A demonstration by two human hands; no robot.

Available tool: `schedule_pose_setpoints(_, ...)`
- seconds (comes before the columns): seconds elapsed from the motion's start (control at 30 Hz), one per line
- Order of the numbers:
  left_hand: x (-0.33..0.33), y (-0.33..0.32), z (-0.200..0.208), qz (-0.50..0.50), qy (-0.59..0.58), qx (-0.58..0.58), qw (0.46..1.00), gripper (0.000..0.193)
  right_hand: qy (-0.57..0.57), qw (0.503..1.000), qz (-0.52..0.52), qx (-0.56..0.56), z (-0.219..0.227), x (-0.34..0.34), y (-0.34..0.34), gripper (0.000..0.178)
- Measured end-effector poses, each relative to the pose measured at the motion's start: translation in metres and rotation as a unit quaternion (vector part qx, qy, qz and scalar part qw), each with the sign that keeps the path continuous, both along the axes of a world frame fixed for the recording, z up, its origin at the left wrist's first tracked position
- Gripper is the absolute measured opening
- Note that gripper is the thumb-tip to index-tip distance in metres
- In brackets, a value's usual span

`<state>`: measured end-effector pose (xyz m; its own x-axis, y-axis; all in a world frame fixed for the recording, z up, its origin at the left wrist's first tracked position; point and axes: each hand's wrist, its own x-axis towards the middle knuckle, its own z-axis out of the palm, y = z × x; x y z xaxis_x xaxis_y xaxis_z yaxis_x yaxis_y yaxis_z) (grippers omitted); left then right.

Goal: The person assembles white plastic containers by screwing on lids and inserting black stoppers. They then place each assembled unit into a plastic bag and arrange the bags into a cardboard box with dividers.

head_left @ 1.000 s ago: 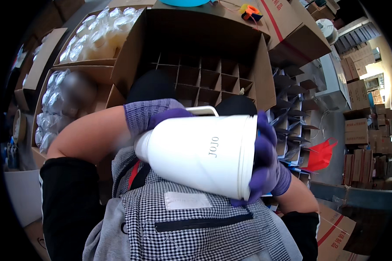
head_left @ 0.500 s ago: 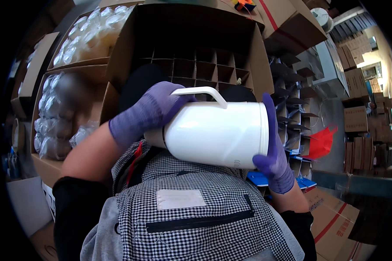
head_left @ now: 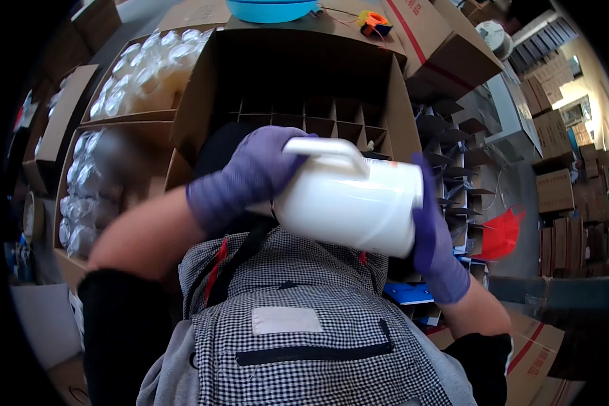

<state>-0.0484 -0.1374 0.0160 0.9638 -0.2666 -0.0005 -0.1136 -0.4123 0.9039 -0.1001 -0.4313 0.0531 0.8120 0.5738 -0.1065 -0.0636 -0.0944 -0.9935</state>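
Observation:
A glossy white thermos jug (head_left: 358, 208) lies on its side across the front of my body, above the checked apron. My left hand (head_left: 267, 159), in a purple glove, is closed round the jug's top end beside the white handle (head_left: 331, 150). The top itself is mostly hidden by that hand. At the other end my right hand (head_left: 434, 237), also gloved in purple, presses against the base and grips its edge. The jug and both hands are somewhat blurred by motion.
An open cardboard box (head_left: 298, 57) with a divider grid stands ahead. Left are boxes of plastic-wrapped items (head_left: 139, 78). On the right are upright cardboard dividers (head_left: 446, 155) and a red bag (head_left: 501, 233). A blue basin (head_left: 271, 10) and an orange tape dispenser (head_left: 372, 24) lie beyond.
The jug has shifted slightly right and its base end has tipped a little downward, both hands moving with it. My view has also shifted, showing more of the blue basin.

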Motion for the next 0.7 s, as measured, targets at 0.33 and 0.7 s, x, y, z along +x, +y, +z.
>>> schedule_pose_setpoints(0.33, -0.054, -0.011, 0.002, 0.100, -0.181, 0.021, 0.978, 0.036, 0.178, 0.975, -0.081, 0.101, -0.042, 0.014, -0.003, 0.097)
schedule_pose_setpoints(0.7, -0.056, -0.011, 0.003, 0.104, -0.201, 0.094, 0.970, 0.032, -0.170, 0.932, 0.094, -0.306, -0.047, 0.032, 0.003, 0.074)
